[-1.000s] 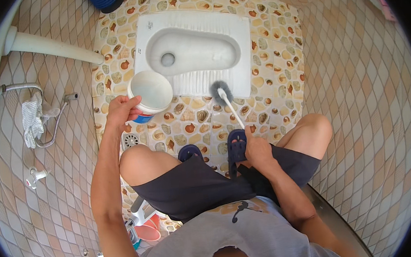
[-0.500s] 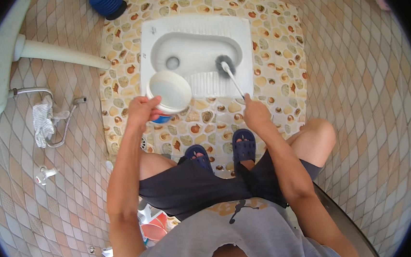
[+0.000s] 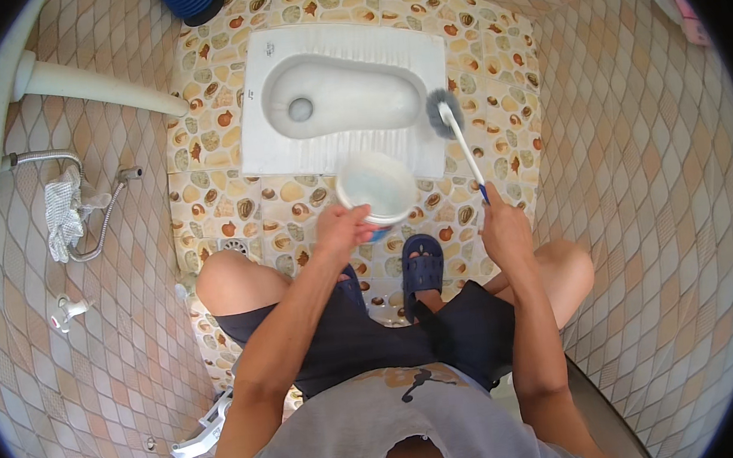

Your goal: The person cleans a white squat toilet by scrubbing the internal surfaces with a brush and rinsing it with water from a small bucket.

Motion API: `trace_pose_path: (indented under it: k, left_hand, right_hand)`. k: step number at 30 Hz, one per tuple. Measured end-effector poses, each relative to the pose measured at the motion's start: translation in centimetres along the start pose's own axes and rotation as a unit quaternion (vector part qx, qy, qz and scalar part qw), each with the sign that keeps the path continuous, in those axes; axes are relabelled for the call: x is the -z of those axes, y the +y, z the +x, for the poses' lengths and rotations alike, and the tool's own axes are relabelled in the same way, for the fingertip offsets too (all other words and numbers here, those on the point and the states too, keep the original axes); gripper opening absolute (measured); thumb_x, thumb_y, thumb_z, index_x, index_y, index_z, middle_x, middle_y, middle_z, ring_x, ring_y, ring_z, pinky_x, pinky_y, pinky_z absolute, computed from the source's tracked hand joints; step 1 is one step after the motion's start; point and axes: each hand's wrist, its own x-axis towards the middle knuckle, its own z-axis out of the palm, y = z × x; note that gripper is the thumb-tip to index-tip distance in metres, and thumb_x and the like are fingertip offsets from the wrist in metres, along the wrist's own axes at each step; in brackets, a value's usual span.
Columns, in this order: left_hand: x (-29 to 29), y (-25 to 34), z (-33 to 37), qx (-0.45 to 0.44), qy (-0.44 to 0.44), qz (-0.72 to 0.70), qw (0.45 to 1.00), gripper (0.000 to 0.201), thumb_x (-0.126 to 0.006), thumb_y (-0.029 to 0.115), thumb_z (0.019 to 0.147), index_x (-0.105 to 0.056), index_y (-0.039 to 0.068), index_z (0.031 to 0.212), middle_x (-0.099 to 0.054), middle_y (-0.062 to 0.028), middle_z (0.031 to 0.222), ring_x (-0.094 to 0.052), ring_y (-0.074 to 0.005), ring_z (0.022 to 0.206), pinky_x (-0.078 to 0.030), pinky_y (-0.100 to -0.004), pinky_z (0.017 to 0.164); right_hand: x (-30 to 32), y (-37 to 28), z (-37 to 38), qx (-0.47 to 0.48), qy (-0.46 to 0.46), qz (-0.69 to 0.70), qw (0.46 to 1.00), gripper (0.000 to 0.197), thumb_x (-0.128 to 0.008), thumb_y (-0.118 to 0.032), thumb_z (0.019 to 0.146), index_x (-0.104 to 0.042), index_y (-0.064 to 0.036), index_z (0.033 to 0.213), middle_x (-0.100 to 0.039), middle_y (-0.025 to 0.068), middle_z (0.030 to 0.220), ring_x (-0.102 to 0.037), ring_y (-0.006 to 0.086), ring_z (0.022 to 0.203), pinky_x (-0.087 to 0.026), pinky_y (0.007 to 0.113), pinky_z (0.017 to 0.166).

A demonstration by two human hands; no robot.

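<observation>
A white squat toilet (image 3: 252, 143) is set in the shell-patterned floor in front of me, its drain hole at the left end. My left hand (image 3: 345, 229) grips the near-left rim of a white bucket (image 3: 377, 185) that has some blue low on its outside. The bucket is over the toilet's near edge and looks slightly blurred; how much liquid it holds I cannot tell. In my right hand (image 3: 504, 225) is a toilet brush (image 3: 465, 145) with a white and blue handle. Its grey bristle head is at the toilet's right edge.
A blue ribbed container (image 3: 191, 2) stands at the far left corner. Along the left wall are a pale downpipe (image 3: 102, 90), a metal hose (image 3: 108, 228) with a striped cloth (image 3: 64, 214), and a tap (image 3: 70, 311). A floor drain (image 3: 232, 246) lies by my left knee.
My left hand has carried the bucket to the right and nearer to me. The brush has moved right, from inside the bowl to the toilet's right edge.
</observation>
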Motion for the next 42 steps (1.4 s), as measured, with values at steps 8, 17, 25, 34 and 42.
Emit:
trace_pose_path:
  k: [8, 17, 25, 34, 42]
  left_hand:
    - [-11.2, -9.7, 1.4, 0.216, -0.112, -0.184, 0.952, 0.035, -0.070, 0.018, 0.087, -0.055, -0.002, 0.112, -0.066, -0.0167, 0.087, -0.069, -0.0222, 0.077, -0.055, -0.0212, 0.053]
    - [-13.9, -10.3, 8.9, 0.246, -0.079, -0.301, 0.918, 0.037, -0.067, 0.020, 0.089, -0.053, -0.004, 0.114, -0.063, -0.0193, 0.098, -0.070, -0.0263, 0.079, -0.055, -0.0181, 0.047]
    - [-12.6, -7.7, 4.5, 0.152, -0.125, -0.134, 0.971, 0.029, -0.068, 0.016, 0.087, -0.057, -0.005, 0.104, -0.065, -0.0161, 0.091, -0.070, -0.0233, 0.080, -0.057, -0.0263, 0.055]
    - [-6.3, -3.2, -2.2, 0.021, -0.028, -0.097, 0.995, 0.025, -0.069, 0.014, 0.086, -0.052, 0.000, 0.098, -0.066, -0.0139, 0.091, -0.069, -0.0196, 0.077, -0.057, -0.0284, 0.058]
    - [1.2, -3.4, -3.4, -0.007, 0.083, -0.131, 0.988, 0.022, -0.068, 0.019, 0.088, -0.055, 0.001, 0.092, -0.067, -0.0125, 0.090, -0.068, -0.0181, 0.075, -0.054, -0.0262, 0.058]
  right_hand:
    - [2.5, 2.3, -1.6, 0.013, -0.016, -0.069, 0.997, 0.041, -0.052, -0.007, 0.087, -0.056, -0.0032, 0.127, -0.065, 0.0217, 0.073, -0.065, 0.0389, 0.070, -0.051, 0.048, 0.063]
    - [2.5, 3.6, -2.6, -0.005, 0.002, -0.073, 0.997, 0.038, -0.052, -0.008, 0.089, -0.057, -0.0048, 0.126, -0.066, 0.0229, 0.073, -0.066, 0.0394, 0.068, -0.051, 0.049, 0.061]
    - [2.6, 4.3, -2.0, -0.073, -0.013, -0.039, 0.997, 0.038, -0.053, -0.009, 0.090, -0.056, -0.0060, 0.128, -0.068, 0.0229, 0.079, -0.066, 0.0389, 0.073, -0.052, 0.048, 0.066]
    - [-3.8, 4.5, 5.0, 0.057, -0.078, -0.113, 0.989, 0.041, -0.053, -0.006, 0.083, -0.056, -0.0039, 0.124, -0.066, 0.0245, 0.082, -0.066, 0.0401, 0.078, -0.052, 0.051, 0.066]
    - [-6.0, 1.5, -1.4, 0.134, -0.074, -0.135, 0.979, 0.051, -0.056, -0.006, 0.081, -0.050, -0.0037, 0.131, -0.066, 0.0245, 0.080, -0.067, 0.0397, 0.076, -0.054, 0.049, 0.063]
